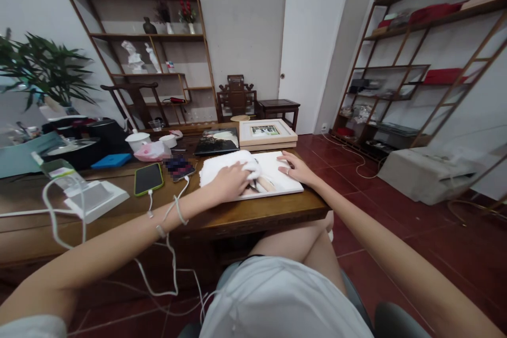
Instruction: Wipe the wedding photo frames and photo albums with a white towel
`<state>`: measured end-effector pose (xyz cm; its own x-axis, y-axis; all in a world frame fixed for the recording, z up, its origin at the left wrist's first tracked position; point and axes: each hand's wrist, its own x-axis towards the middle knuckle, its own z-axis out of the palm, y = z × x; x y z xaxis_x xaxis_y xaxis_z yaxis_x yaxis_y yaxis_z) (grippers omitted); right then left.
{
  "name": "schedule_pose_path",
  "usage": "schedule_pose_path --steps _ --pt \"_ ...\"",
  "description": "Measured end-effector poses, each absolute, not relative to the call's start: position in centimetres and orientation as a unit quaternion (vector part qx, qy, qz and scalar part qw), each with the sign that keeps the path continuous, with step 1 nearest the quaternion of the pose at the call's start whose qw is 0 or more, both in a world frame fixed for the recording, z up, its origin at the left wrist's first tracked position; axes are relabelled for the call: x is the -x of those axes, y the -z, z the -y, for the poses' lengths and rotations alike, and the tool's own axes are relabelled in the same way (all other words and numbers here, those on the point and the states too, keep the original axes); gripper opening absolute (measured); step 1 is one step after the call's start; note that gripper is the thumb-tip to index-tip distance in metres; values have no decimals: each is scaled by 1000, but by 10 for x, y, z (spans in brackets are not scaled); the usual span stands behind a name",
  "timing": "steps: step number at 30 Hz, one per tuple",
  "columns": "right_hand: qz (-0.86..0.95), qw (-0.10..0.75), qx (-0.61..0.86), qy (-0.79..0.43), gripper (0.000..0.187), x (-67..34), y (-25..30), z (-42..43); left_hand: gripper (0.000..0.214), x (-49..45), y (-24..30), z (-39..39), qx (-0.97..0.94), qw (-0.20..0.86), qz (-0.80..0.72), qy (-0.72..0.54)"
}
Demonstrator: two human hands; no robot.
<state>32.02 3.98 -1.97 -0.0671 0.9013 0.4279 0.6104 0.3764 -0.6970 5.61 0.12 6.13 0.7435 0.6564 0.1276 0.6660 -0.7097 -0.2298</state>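
Observation:
A flat white picture panel [282, 182], with a dark and skin-toned image partly showing, lies near the table's front edge. My left hand [233, 178] is on top of it, fingers curled and pressed into a fluffy white cloth [214, 165]. The cloth covers the panel's left part and bunches around the fingertips. My right hand [299, 169] rests on the panel's right edge, fingers spread over the white surface, a ring on one finger. Nothing is held up in the right hand. Part of the picture is hidden beneath the cloth and left hand.
Behind the panel are a dark picture [217, 141] and pale wooden frames [268, 140]. To the left lie a green-edged phone [148, 179], another phone [180, 167], a blue box [111, 160] and a white stand [95, 199]. White charging cables [171, 259] hang under my left forearm.

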Motion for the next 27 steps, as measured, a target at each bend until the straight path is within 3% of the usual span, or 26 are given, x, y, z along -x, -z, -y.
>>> schedule_pose_path --steps 5,18,27 --pt "706 435 532 -175 35 -322 21 -41 37 -48 -54 -40 913 136 384 20" --pt "709 459 498 -196 32 -320 20 -40 36 -48 -35 -46 900 179 398 16" --pt "727 425 518 -151 31 -320 17 -37 30 -51 -52 55 940 128 316 -21"
